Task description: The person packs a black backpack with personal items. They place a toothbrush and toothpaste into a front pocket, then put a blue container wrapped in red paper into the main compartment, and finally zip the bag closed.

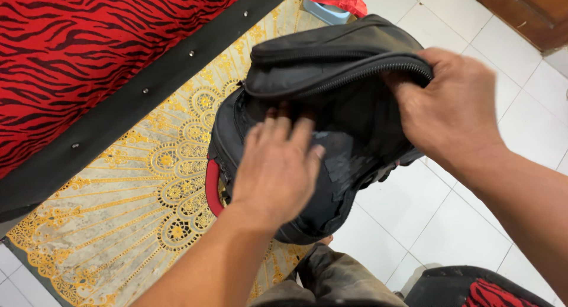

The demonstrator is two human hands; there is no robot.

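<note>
Closest in, at about six o'clock, the person's knee in dusty grey trousers (337,280) pokes up from the bottom edge, and at five o'clock sits a dark cushion corner with a red zebra-striped patch (485,292). Just beyond the knee stands a black backpack (355,135) with red trim, resting half on the floor tiles and half on the rug, its top tipped away toward twelve o'clock. The left hand (275,171) comes in from seven o'clock and lies flat on the front of the pack, fingers spread and slightly blurred, pressing on the fabric rather than gripping anything. The right hand (452,112) enters from four o'clock and is clenched around the zippered lip of the backpack's open compartment at about two o'clock of the bag, pulling that flap wide so the dark inside shows between the two hands. Under the bag's left side, toward nine o'clock, spreads a yellow and gold patterned rug (136,200). To the right, from three to one o'clock, run pale white floor tiles (520,88). Farther off at ten o'clock lies a red and black zebra-striped mattress (89,47) edged by a black studded band. At twelve o'clock, past the bag, a light blue object under something red (334,2) peeks in, and at one o'clock a brown wooden piece (526,11) fills the corner.
</note>
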